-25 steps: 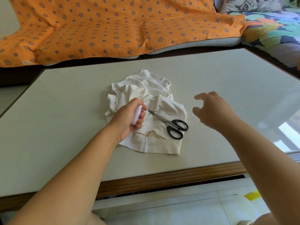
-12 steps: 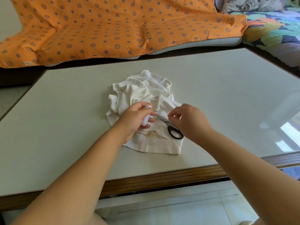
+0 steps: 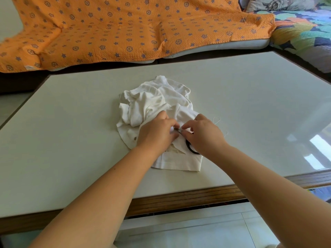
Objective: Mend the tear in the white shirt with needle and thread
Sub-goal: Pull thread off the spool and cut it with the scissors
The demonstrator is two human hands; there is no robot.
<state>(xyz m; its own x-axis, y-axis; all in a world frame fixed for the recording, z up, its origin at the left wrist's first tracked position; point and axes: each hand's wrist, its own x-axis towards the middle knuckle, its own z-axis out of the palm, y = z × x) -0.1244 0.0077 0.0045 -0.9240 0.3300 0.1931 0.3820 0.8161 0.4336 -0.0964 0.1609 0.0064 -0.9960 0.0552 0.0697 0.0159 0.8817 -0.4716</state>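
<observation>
As both hands meet over the near half of the white shirt (image 3: 154,102), I judge the mending barely begun. The tear (image 3: 174,150), a ragged patch showing between the wrists, lies open with no stitch across it that I can see.

The left grip (image 3: 157,134) is curled round a small white spool (image 3: 172,129), of which only a sliver shows. The right grip (image 3: 202,136) is narrowed to a pinch right at that spool. It is probably on the thread (image 3: 217,120), whose loose loops trail on the counter (image 3: 71,140) just right of that hand. The scissors (image 3: 190,149) lie on the shirt under the right hand, one black handle loop showing. I can find no needle.

What I reckon is left: draw and cut a length, thread the needle, sew the tear, knot off.

The shirt sits crumpled mid-counter, well apart from every edge, and the surface stretches out on its left, right and far sides. The wooden near edge (image 3: 179,196) is the closest, beneath both forearms. An orange blanket (image 3: 125,29) lies beyond the far edge.
</observation>
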